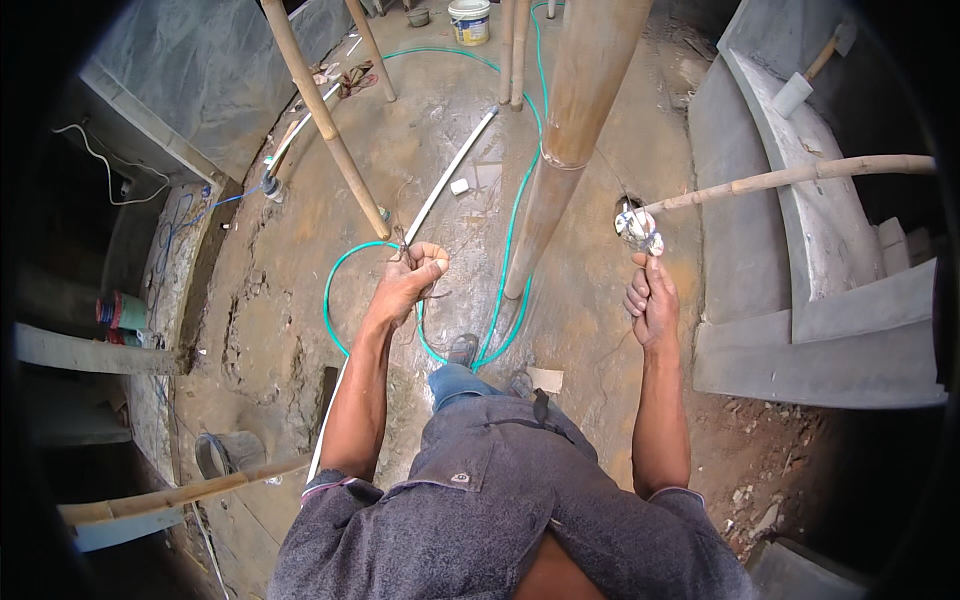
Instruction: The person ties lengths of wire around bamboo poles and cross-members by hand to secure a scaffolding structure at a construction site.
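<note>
My left hand (413, 275) is closed, with thumb and fingers pinched on a loose tangle of thin dark wire (408, 235). Strands of it stick out above and below the fingers. On the other side, my right hand (652, 302) is raised with its fingertips pressed together at the lower end of a small white bundle (637, 226) with dark bits on it. What exactly this bundle is I cannot make out. The tip of a horizontal bamboo pole (790, 180) appears right beside it. Both forearms reach up from the lower edge, well apart.
Upright bamboo poles (575, 130) stand ahead of me. A green hose (330, 300) loops over the wet concrete floor, near a white pipe (450, 175). At the back is a white bucket (469, 22). A hammer (832, 50) lies on the right ledge. Another bamboo pole (190, 493) crosses lower left.
</note>
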`<state>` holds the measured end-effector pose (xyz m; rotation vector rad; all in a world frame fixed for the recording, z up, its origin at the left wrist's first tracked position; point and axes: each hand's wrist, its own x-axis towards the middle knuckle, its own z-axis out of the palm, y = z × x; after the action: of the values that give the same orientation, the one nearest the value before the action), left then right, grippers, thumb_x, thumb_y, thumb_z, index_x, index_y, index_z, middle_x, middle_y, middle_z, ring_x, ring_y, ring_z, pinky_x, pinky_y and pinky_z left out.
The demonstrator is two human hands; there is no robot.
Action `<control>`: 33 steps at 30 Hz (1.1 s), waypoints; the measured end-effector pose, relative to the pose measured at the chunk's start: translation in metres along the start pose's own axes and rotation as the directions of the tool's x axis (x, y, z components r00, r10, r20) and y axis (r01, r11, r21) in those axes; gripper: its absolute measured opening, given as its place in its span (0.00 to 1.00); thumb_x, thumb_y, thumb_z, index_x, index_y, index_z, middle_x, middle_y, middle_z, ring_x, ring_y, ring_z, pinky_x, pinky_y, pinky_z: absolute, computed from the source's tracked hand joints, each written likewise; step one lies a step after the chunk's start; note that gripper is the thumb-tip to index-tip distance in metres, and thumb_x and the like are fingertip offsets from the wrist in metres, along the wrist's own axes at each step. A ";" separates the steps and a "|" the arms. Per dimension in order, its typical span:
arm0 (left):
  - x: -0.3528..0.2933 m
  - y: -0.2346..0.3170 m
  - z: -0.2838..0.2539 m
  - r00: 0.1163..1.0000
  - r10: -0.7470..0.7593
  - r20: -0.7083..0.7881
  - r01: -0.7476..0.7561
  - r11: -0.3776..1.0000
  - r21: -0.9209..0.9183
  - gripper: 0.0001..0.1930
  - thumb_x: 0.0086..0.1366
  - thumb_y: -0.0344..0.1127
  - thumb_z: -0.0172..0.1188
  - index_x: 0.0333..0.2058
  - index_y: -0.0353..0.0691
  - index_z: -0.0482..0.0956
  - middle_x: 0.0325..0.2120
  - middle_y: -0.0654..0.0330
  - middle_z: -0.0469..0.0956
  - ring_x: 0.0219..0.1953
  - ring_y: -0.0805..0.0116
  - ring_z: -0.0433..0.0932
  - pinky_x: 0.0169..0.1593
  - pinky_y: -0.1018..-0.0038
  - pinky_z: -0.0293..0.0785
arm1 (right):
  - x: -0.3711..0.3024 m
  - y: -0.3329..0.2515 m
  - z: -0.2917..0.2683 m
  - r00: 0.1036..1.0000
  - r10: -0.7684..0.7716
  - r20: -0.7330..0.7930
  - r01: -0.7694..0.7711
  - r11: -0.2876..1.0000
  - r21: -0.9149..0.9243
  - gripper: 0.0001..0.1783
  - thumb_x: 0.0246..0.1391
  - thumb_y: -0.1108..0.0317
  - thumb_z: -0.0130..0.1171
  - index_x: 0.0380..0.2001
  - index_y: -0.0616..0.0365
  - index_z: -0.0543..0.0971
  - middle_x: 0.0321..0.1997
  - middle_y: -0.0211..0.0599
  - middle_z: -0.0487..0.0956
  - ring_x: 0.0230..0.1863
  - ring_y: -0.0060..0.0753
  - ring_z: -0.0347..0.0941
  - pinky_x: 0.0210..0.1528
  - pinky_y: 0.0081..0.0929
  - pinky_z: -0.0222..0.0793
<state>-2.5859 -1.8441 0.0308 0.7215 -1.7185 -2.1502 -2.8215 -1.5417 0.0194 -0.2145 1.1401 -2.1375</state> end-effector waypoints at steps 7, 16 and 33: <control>0.004 0.031 -0.046 0.986 0.108 -0.124 -0.098 0.991 0.088 0.07 0.64 0.38 0.56 0.35 0.43 0.70 0.23 0.68 0.77 0.17 0.87 0.60 0.19 0.86 0.53 | 0.034 -0.066 -0.039 0.859 -0.510 0.043 0.219 0.291 -0.931 0.18 0.65 0.57 0.46 0.32 0.60 0.75 0.18 0.19 0.60 0.18 0.12 0.53 0.19 0.18 0.50; 0.007 -0.011 -0.068 0.939 0.188 -0.288 -0.117 0.962 0.248 0.13 0.69 0.45 0.49 0.38 0.42 0.75 0.19 0.69 0.71 0.19 0.83 0.60 0.24 0.81 0.56 | 0.154 -0.074 -0.003 0.842 -0.521 -0.139 0.191 0.529 -0.827 0.17 0.64 0.59 0.47 0.32 0.62 0.77 0.20 0.23 0.65 0.24 0.18 0.58 0.26 0.23 0.57; 0.028 -0.103 -0.302 0.658 -0.057 -0.751 -0.015 0.996 -0.088 0.19 0.69 0.49 0.47 0.34 0.38 0.77 0.16 0.65 0.71 0.17 0.78 0.63 0.21 0.76 0.58 | 0.151 -0.069 -0.141 -0.082 -0.879 -0.469 -0.540 0.435 -0.721 0.19 0.62 0.61 0.44 0.37 0.68 0.77 0.35 0.58 0.78 0.40 0.57 0.75 0.41 0.48 0.69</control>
<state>-2.4346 -2.0805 -0.1223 1.3708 -1.1401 -1.5383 -3.0308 -1.5198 -0.0369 1.2084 3.4673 -1.1599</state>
